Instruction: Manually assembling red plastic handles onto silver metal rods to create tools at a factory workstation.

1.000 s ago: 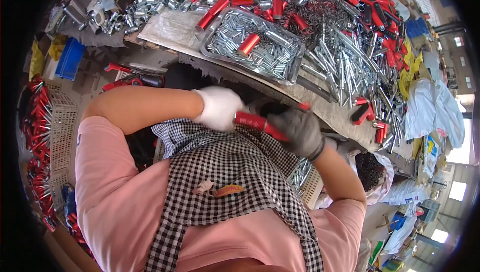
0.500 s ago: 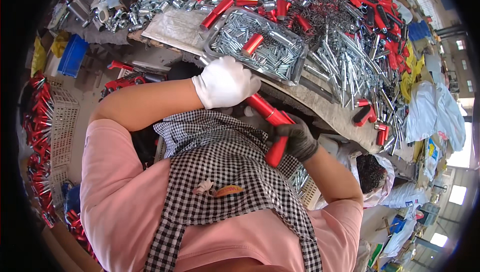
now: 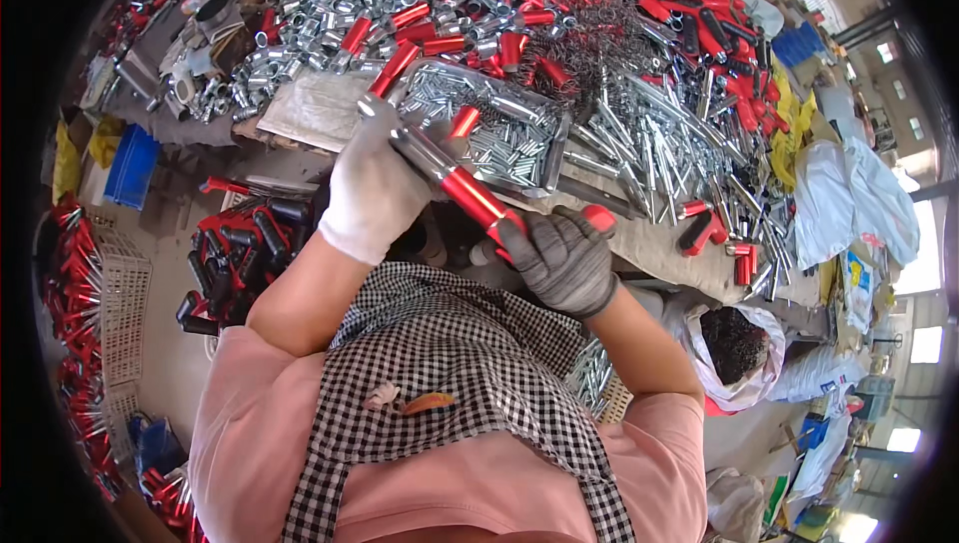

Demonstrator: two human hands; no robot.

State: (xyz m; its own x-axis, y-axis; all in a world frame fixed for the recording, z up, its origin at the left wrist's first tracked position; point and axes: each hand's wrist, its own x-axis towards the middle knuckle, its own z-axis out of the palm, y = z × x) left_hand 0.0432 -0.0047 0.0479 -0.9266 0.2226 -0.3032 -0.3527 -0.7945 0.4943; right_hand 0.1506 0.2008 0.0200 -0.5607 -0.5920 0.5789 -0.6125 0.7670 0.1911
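Note:
My right hand (image 3: 561,261), in a grey glove, is closed around a red pistol-shaped tool. Its red barrel (image 3: 474,197) slants up to the left and ends in a shiny silver tube (image 3: 425,153). A rounded red end (image 3: 599,218) shows beyond my right fingers. My left hand (image 3: 372,193), in a white glove, is raised beside the silver tube's tip. A small silver metal piece (image 3: 368,105) sticks out from its closed fingers; the rest of that piece is hidden. Behind the tool lies a clear tray (image 3: 559,148) of short metal pins, with a red sleeve (image 3: 465,121) on top.
Silver collars (image 3: 300,58), red sleeves and dark springs (image 3: 589,48) heap across the bench. Long metal rods (image 3: 639,148) and red handles (image 3: 744,103) lie to the right. Black-gripped tools (image 3: 245,253) fill a basket at lower left. A bag of dark bits (image 3: 734,343) stands right.
The tool's barrel has swung up and left, and its silver end now shows. My left hand has moved from the barrel's end to the left, fingers pointing upward. My right hand has risen.

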